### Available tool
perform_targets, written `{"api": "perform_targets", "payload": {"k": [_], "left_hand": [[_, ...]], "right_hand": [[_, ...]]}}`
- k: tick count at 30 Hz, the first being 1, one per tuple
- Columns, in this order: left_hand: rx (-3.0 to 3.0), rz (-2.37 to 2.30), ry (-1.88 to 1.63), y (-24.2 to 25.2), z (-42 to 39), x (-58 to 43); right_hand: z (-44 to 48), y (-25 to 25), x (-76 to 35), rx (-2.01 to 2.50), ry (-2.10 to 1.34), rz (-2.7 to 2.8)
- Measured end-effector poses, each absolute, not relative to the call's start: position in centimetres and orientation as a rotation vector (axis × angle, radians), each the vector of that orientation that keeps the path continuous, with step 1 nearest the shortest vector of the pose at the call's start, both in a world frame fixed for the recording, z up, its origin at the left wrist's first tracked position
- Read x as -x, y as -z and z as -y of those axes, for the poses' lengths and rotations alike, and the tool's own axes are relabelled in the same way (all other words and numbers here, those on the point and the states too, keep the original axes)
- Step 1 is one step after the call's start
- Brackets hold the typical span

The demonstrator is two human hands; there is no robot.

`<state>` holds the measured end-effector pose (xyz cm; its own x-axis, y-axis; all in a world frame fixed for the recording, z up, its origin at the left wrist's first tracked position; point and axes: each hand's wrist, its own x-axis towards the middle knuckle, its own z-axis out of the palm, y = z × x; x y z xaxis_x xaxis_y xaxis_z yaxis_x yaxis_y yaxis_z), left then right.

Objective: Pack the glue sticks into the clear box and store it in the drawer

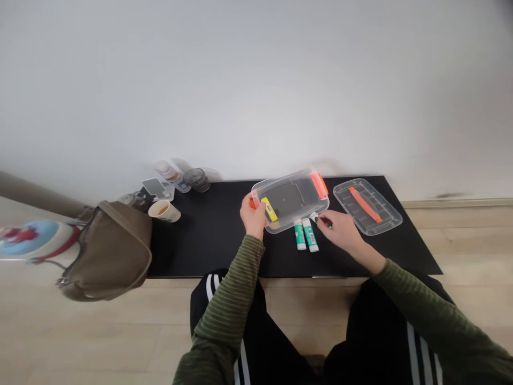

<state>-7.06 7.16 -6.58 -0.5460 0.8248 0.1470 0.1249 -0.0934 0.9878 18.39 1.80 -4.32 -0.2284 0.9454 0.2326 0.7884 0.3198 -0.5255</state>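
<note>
My left hand (253,215) grips the left end of a clear plastic box (290,200), which is tilted above the black table. Its orange latch (319,185) shows at the far right end. A small yellow item with a barcode (269,209) lies at the box's left side, by my thumb. Two green and white glue sticks (305,235) lie side by side below the box's near edge. Just right of them, my right hand (340,230) has its fingers closed on what looks like another glue stick (313,216), mostly hidden; a white end shows.
A clear lid with an orange handle (364,204) lies on the black table (208,235) at right. At left stand a paper cup with brownish liquid (164,210), a dark glass (197,180), a pinkish white bottle (173,175) and a taupe bag (116,248). A wall runs behind.
</note>
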Motion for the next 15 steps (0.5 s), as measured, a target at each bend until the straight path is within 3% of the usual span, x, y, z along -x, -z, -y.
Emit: {"api": "perform_targets", "payload": {"k": [7,15], "left_hand": [[-1.067,-1.655,-1.693,6.7,-6.7,6.9],[-1.076,-1.612,-1.701,6.8,-6.5,7.0]], "right_hand": [[-2.2,10.0,-20.6,1.915,-0.255,2.168],[-2.6,10.2,-19.1,2.063,-0.265,2.247]]}}
